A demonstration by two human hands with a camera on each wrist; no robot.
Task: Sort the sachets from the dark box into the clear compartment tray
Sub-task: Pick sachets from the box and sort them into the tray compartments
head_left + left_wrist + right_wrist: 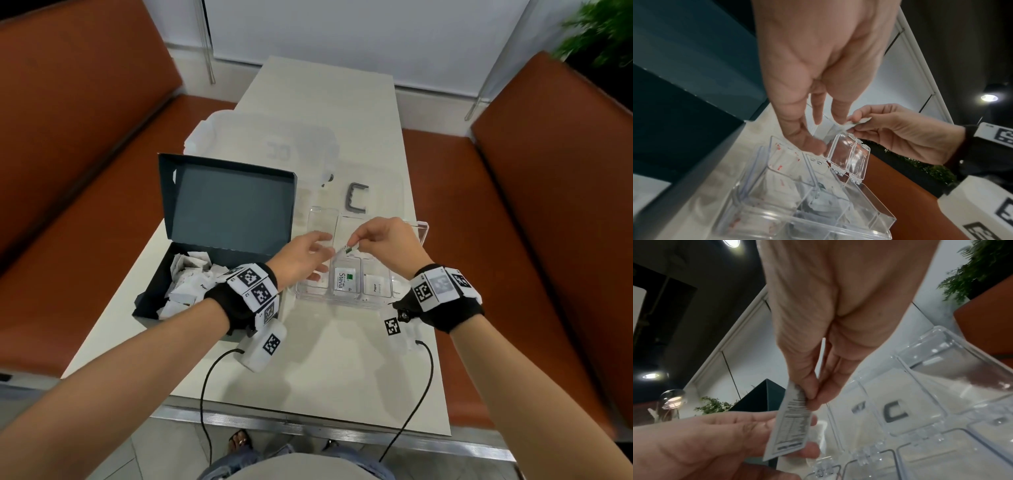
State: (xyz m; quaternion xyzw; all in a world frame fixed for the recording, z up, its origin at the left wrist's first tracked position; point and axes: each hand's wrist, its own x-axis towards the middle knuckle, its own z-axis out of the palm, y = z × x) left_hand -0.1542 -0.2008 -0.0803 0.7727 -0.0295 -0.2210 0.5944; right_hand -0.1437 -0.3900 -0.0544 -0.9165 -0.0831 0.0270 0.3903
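The dark box [150,294] stands open at the left of the table, with several white sachets [191,281] heaped inside. To its right sits the clear compartment tray [342,303], its small lids [840,154] flipped up. A Stevia sachet [345,281] lies in one compartment, and white sachets lie in those to its right. My right hand [356,244] pinches a small printed sachet [348,250] by its top edge, above the tray's back row. In the right wrist view this sachet [791,423] hangs from the right hand [813,397]. My left hand [322,255] is loosely spread beside it, fingertips near the sachet [857,123].
A grey C-shaped part [356,200] lies behind the tray. A large clear plastic cover [274,150] sits at the table's far left. A white tagged pack [262,347] and cables hang below my wrists. Orange benches [548,205] flank the table.
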